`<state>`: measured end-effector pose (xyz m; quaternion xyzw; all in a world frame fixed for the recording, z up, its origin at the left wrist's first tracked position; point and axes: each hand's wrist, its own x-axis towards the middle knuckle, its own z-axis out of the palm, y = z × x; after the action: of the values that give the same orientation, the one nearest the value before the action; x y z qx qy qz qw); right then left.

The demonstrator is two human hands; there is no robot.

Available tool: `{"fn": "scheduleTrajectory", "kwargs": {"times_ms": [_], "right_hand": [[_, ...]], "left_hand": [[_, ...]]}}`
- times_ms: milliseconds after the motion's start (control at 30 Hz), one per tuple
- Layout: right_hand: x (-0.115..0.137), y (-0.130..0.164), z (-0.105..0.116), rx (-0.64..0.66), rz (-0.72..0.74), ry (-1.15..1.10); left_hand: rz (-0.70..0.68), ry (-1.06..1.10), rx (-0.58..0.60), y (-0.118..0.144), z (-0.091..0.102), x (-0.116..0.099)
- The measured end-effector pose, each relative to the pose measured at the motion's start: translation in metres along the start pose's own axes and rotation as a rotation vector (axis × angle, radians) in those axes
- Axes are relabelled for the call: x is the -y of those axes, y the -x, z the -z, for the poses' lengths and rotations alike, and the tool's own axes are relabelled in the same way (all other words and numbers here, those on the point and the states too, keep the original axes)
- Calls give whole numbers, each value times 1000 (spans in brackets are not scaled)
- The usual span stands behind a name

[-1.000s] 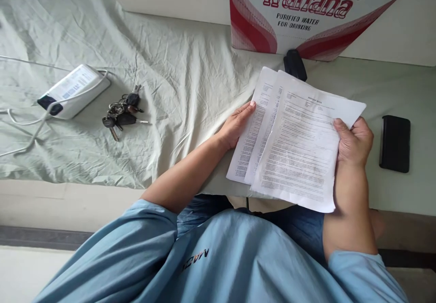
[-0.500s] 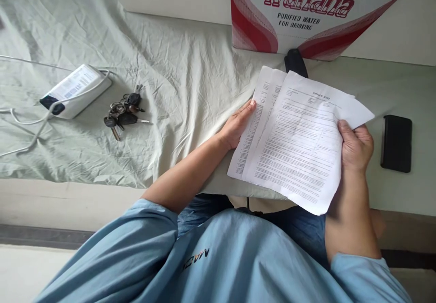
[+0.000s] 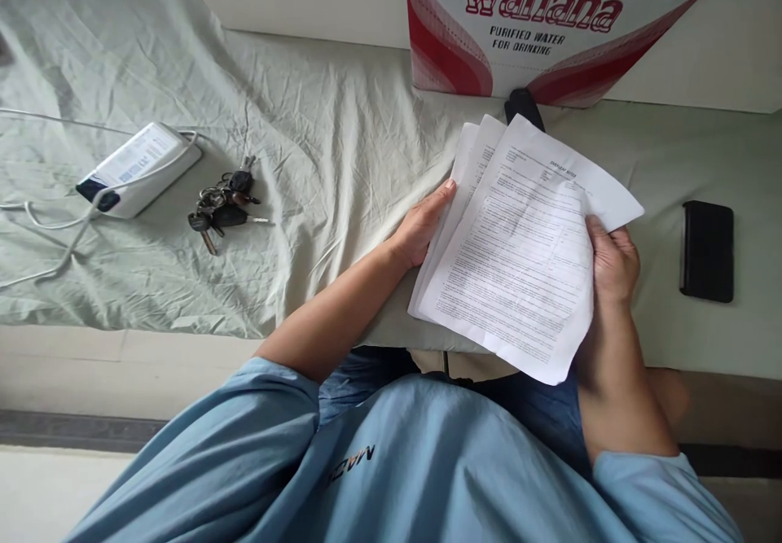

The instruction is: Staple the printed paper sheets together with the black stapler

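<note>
A few printed paper sheets (image 3: 519, 250) are fanned out over the near edge of a surface covered with a pale green sheet (image 3: 318, 144). My right hand (image 3: 611, 262) grips the top sheet at its right edge, thumb on the printed face. My left hand (image 3: 424, 225) lies flat, fingers together, pressing the left edge of the lower sheets. The sheets overlap closely, the top one tilted clockwise.
A bunch of keys (image 3: 223, 201) and a white power bank (image 3: 138, 168) with a white cable lie at the left. A black phone (image 3: 707, 250) lies at the right. A red-and-white Wahaha carton (image 3: 531, 30) stands behind the papers, with a small black object (image 3: 520, 105) at its foot.
My right hand has drawn the top sheet leftward, over the lower sheets, so the fan has narrowed. My left hand has stayed in place.
</note>
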<state>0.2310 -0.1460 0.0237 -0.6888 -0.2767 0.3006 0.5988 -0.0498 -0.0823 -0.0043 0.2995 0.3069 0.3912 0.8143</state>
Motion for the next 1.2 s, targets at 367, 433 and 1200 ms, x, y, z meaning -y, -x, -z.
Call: {"fn": "scheduleTrajectory", "kwargs": {"times_ms": [367, 433, 1200], "right_hand": [[-3, -1, -4, 13, -29, -36], [-2, 1, -5, 0, -61, -47], [22, 21, -20, -26, -191, -48]], "left_hand": [[4, -5, 42, 4, -7, -5], [12, -7, 45, 5, -7, -5], [-21, 55, 87, 3, -1, -1]]}}
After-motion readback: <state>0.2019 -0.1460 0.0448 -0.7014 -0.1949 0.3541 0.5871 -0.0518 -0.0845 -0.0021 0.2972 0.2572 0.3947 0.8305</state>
